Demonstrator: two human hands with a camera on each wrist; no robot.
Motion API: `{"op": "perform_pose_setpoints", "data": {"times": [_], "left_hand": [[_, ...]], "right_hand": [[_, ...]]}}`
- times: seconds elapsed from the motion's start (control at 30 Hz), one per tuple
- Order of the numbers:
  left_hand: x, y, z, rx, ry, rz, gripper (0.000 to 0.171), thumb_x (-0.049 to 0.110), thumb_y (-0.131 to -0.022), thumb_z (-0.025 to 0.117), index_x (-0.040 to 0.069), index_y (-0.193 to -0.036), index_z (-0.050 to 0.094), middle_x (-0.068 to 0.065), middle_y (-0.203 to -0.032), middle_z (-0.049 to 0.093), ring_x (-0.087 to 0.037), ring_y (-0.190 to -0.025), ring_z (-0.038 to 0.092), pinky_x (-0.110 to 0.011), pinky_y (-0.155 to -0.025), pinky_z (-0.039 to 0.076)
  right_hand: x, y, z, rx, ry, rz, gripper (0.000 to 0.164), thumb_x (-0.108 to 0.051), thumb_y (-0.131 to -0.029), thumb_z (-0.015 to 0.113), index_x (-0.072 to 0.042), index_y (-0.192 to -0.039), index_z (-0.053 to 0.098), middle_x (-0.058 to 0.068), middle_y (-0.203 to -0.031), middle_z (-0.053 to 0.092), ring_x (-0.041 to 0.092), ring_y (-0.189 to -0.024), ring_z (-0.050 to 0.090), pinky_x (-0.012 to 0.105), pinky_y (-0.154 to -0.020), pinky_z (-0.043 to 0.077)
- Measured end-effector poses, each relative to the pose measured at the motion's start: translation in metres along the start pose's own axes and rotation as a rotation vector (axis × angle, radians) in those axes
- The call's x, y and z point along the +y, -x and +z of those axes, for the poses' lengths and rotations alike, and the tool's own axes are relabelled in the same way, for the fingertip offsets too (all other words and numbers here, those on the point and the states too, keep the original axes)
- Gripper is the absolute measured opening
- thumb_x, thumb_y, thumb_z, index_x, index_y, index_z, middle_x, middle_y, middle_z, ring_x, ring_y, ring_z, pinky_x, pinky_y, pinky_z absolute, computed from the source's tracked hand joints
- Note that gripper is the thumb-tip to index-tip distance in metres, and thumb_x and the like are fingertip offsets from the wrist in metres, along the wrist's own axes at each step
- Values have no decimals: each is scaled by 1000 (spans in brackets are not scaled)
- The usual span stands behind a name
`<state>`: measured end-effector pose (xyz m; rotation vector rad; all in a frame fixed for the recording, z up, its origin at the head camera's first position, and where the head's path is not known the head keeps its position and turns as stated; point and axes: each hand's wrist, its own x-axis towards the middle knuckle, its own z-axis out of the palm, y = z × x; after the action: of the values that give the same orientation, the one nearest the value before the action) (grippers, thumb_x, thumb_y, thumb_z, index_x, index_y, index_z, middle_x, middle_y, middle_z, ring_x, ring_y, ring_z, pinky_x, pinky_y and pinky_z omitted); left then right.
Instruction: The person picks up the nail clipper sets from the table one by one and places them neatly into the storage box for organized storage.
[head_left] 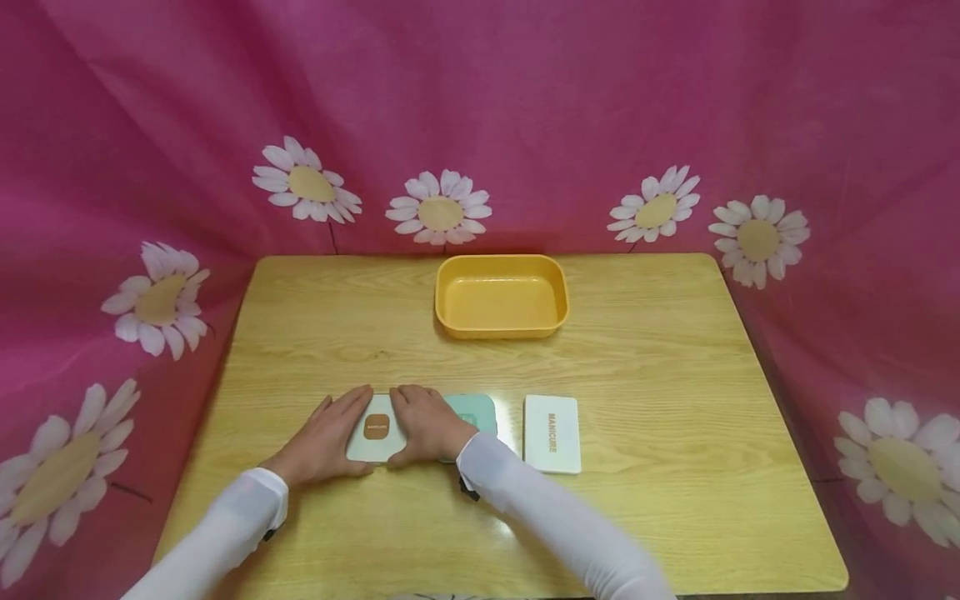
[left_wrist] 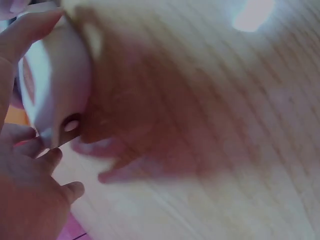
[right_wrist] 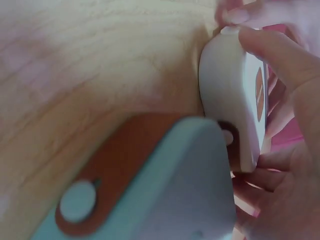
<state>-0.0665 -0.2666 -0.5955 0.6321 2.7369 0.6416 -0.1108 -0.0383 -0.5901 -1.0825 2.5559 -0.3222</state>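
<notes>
Both hands hold a white manicure case (head_left: 369, 448) with rounded corners and a brown square label, down at the table's surface. My left hand (head_left: 318, 443) grips its left side, thumb toward the near edge and fingers toward the far edge. From the other side, my right hand (head_left: 429, 425) grips it the same way. In the right wrist view, the white case (right_wrist: 222, 80) shows a brown strap with a snap button. A mint-green case (head_left: 482, 408) lies just right of it, partly hidden under my right hand and wrist; its brown strap (right_wrist: 135, 150) also has a round button.
A flat white box (head_left: 538, 454) lettered MANICURE in gold lies right of the mint case. Toward the back of the wooden table (head_left: 660, 358) stands a yellow tray (head_left: 501, 332). Pink flowered cloth (head_left: 525, 100) hangs around the table's back and sides.
</notes>
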Motion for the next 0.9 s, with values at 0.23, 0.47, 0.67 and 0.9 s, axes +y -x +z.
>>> {"op": "perform_pose_setpoints", "data": {"times": [0.23, 0.47, 0.67, 0.9], "left_hand": [[-5, -1, 8, 25, 58, 6, 122, 43, -73, 94, -6, -162, 26, -25, -168, 30, -45, -150, 36, -64, -120, 31], [-12, -4, 9, 49, 71, 25, 118, 48, -71, 94, -1, -160, 35, -21, -161, 42, -44, -145, 43, -62, -114, 40], [-17, -10, 6, 57, 53, 54, 117, 50, -70, 94, 1, -160, 37, -17, -155, 47, -39, -140, 46, -55, -109, 47], [-15, -6, 5, 19, 75, 54, 119, 47, -69, 95, -2, -159, 36, -20, -155, 45, -41, -140, 46, -57, -109, 46]], "right_hand": [[-12, -3, 7, 19, 52, 31, 125, -57, -73, 91, 6, -161, 28, 19, -160, 42, 29, -149, 40, 36, -122, 35], [-24, -11, 17, 52, 142, 27, 130, -57, -70, 92, 11, -159, 27, 20, -156, 43, 30, -145, 40, 30, -123, 33], [-28, -21, 14, 66, 181, 58, 126, -62, -68, 92, 6, -157, 34, 12, -146, 50, 26, -133, 45, 29, -118, 36], [-31, -21, 13, 43, 148, 68, 125, -62, -67, 93, 4, -157, 36, 10, -143, 51, 25, -131, 46, 29, -113, 42]]}}
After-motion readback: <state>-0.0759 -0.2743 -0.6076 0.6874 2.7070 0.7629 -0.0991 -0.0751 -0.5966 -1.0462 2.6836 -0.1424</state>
